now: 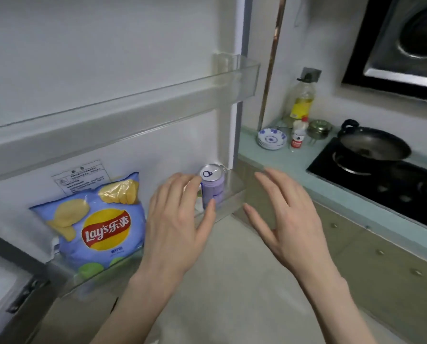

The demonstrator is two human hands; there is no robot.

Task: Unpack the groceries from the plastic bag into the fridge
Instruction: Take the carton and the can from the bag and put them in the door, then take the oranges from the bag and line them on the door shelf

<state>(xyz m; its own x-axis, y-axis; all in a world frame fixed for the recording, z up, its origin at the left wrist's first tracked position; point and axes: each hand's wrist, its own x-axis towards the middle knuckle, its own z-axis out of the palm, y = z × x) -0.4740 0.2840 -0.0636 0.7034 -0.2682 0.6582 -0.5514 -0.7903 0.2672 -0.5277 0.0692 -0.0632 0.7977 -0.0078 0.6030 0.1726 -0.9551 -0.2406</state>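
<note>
**Hands beside a drink can in the fridge door shelf**

Seen from a head camera looking down, an open fridge door [83, 58] fills the left of the picture. Its lower door shelf [234, 194], made of clear plastic, holds two groceries. A blue bag of crisps [95, 227] stands upright towards the left. A pale purple drink can [213, 187] stands upright at the right end, its silver top and ring pull facing up. An upper shelf [232, 78] above them looks bare as far as it shows.

The left hand [177, 224] is right at the can: its fingers are loosely spread, with a fingertip near the rim and the thumb against the lower side of the can. It does not appear to be curled round it. The right hand [289, 214] hovers just to the right, fingers spread and straight, holding nothing and touching nothing.

The plastic bag is not in view, so how many groceries are left cannot be told.

To the right is a kitchen counter [269, 157] with a stack of blue and white dishes [271, 139], an oil bottle [302, 100], a small bottle with a red cap [299, 134] and a black wok [374, 145] on a stove.

This looks like the moment of setting the can in place or steadying it. The likely next move is to draw both hands clear without tipping the can, then turn to the bag for another item
</note>
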